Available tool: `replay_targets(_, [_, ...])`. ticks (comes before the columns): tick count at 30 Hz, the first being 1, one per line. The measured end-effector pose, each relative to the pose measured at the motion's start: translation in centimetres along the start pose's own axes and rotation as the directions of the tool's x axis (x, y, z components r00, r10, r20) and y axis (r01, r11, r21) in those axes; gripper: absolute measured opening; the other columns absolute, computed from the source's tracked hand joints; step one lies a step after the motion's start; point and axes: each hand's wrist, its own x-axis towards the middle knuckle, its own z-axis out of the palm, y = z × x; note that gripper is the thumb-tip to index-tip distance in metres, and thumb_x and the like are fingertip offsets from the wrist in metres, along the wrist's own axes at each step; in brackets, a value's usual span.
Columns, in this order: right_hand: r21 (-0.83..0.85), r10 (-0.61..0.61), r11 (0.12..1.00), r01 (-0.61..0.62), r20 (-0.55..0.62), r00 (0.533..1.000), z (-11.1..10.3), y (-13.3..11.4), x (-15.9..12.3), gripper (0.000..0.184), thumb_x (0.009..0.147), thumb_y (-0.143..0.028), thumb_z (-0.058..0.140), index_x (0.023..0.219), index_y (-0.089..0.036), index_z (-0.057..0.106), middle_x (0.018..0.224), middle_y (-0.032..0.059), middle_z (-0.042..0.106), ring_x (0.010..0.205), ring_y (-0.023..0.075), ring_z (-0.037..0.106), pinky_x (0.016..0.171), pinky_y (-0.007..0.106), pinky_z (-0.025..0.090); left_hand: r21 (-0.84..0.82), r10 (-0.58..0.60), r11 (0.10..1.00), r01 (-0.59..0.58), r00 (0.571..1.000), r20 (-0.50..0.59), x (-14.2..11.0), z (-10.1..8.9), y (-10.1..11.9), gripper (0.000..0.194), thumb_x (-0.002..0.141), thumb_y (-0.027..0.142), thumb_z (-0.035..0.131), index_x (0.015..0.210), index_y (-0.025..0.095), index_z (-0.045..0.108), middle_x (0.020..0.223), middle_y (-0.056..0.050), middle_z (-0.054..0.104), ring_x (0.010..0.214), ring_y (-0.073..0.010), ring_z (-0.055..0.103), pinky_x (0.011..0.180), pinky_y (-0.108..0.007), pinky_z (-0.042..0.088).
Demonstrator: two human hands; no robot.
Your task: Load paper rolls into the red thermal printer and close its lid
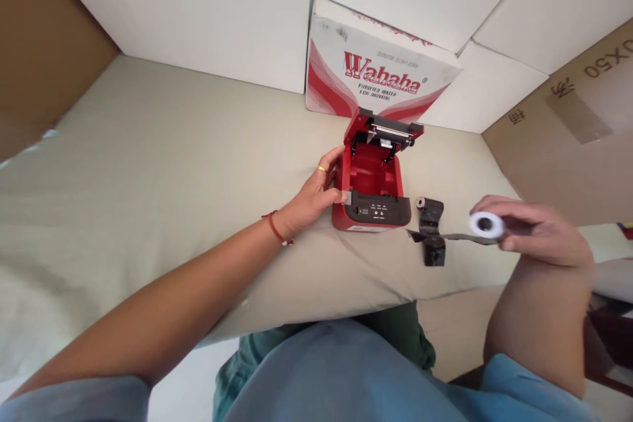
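Note:
A red and black receipt printer (378, 211) sits on the cloth-covered surface with its lid (388, 128) raised, so its red inner bay shows. My left hand (319, 191) grips the printer's left side, thumb on the front corner and fingers along the wall. Off to the right, my right hand (539, 227) is closed around a white paper roll (486, 225), whose dark core faces the camera. Between the printer and that hand lies a black ribbon-like strip with a small roll (431, 211) at its upper end. Another dark strip crosses it and reaches toward the paper roll.
Behind the printer stands a Wahaha water carton (380, 72), against large white boxes (208, 6). A brown cardboard box (568, 112) borders the right side, and another brown panel (44, 46) the left. The beige cloth (173, 145) drops at the front edge near my lap.

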Motion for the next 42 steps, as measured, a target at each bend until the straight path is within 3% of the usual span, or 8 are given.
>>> replay_targets(3, [0.142,-0.043,0.989,0.042,0.007,0.999,0.5,-0.8,2.9,0.040,0.086,-0.058,0.103,0.113,-0.030,0.094,0.088,0.0058,0.072,0.070,0.0183,0.062,0.059,0.033,0.049,-0.022,-0.008,1.000,0.008,1.000,-0.015,0.0,0.1,0.1,0.106,0.079,0.044,0.086,0.174,0.035,0.039,0.190,-0.010,0.043,0.176,-0.0424,0.042,0.145,-0.066,0.040])
replay_targets(8, [0.074,0.308,0.951,-0.300,-0.119,0.944,6.6,-1.1,10.8,0.059,0.081,-0.058,0.099,0.127,-0.023,0.090,0.066,-0.0088,0.045,0.060,0.0121,0.037,0.060,0.031,0.032,-0.038,0.000,0.999,-0.001,1.000,-0.009,0.0,0.2,0.2,0.106,0.078,0.042,0.087,0.173,0.035,0.040,0.190,-0.010,0.042,0.177,-0.0425,0.039,0.146,-0.066,0.038])
replay_targets(17, [-0.338,0.312,0.858,-0.386,-0.255,0.915,10.3,-0.4,15.9,0.051,0.094,-0.034,0.081,0.144,-0.025,0.086,0.067,-0.0042,0.066,0.063,0.0202,0.060,0.069,0.037,0.047,-0.064,-0.004,0.998,0.004,1.000,0.000,0.2,0.1,-0.5,0.111,0.076,0.044,0.091,0.173,0.035,0.038,0.187,-0.011,0.047,0.173,-0.0439,0.045,0.143,-0.068,0.041])
replay_targets(23, [-0.335,0.162,0.906,-0.259,-0.290,0.943,10.6,-0.2,14.3,0.043,0.101,-0.038,0.081,0.143,-0.028,0.086,0.080,0.0010,0.081,0.071,0.0241,0.073,0.074,0.041,0.060,-0.016,0.027,1.000,-0.027,1.000,0.015,0.2,-0.3,-0.8,0.108,0.081,0.043,0.088,0.176,0.036,0.036,0.192,-0.012,0.040,0.174,-0.0421,0.045,0.143,-0.067,0.043])
replay_targets(27, [-0.366,-0.128,0.930,-0.016,-0.364,0.923,12.0,-1.2,10.2,0.028,0.113,-0.044,0.071,0.127,-0.029,0.090,0.119,0.0104,0.088,0.102,0.0272,0.083,0.095,0.045,0.068,-0.004,0.017,1.000,-0.017,1.000,0.006,0.1,-0.2,-0.5,0.109,0.080,0.045,0.089,0.175,0.035,0.037,0.194,-0.013,0.037,0.174,-0.0436,0.046,0.140,-0.068,0.047])
replay_targets(35, [-0.575,-0.398,0.786,0.225,-0.193,0.897,15.2,-0.1,4.3,0.042,0.116,-0.029,0.069,0.156,-0.034,0.077,0.158,0.0104,0.081,0.156,0.0331,0.072,0.133,0.064,0.055,0.126,0.070,0.990,-0.069,0.998,-0.001,-0.8,0.1,-0.1,0.097,0.093,0.049,0.078,0.178,0.034,0.034,0.191,-0.013,0.040,0.176,-0.0393,0.044,0.144,-0.065,0.043])
replay_targets(38, [-0.598,-0.405,0.771,0.219,-0.195,0.894,15.6,0.6,3.9,0.046,0.115,-0.026,0.068,0.160,-0.035,0.073,0.161,0.0102,0.080,0.158,0.0318,0.071,0.138,0.065,0.050,0.446,0.251,0.875,-0.189,0.964,-0.084,-2.0,0.5,0.6,0.077,0.106,0.051,0.067,0.176,0.033,0.042,0.190,-0.014,0.039,0.180,-0.0373,0.036,0.147,-0.065,0.037])
replay_targets(42, [-0.582,-0.415,0.779,0.234,-0.199,0.888,15.5,1.0,3.9,0.046,0.114,-0.025,0.069,0.158,-0.037,0.075,0.158,0.0079,0.081,0.157,0.0304,0.072,0.141,0.064,0.047,0.785,0.643,0.431,-0.445,0.761,0.079,-3.7,1.9,2.1,0.068,0.108,0.049,0.066,0.172,0.034,0.051,0.173,-0.014,0.061,0.172,-0.0394,0.049,0.145,-0.071,0.037])
